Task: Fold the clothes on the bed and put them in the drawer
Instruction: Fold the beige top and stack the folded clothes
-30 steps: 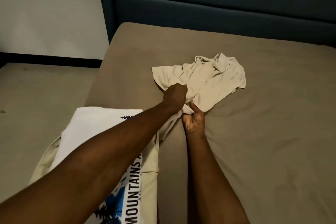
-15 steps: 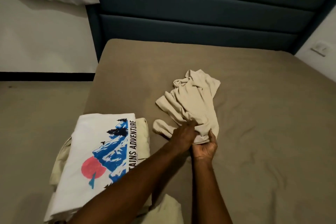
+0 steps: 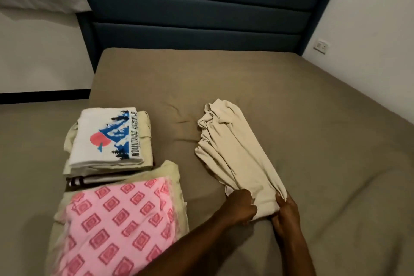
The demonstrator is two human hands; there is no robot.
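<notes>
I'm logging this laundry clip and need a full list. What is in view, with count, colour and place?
beige garment: one, cream, crumpled, middle of the bed, near end gripped by both hands
white printed T-shirt: one, white with blue mountains and a red sun, folded on top of the left stack
folded beige clothes: count unclear, cream, under the T-shirt
striped item: one, dark and white, edge only, at the bottom of that stack
pink patterned cloth: one, pink with diamond shapes, near left, lying on beige cloth
bed: one, taupe sheet
headboard: one, dark blue
wall socket: one, white, right wall
left hand: grips the garment
right hand: grips the garment
</notes>
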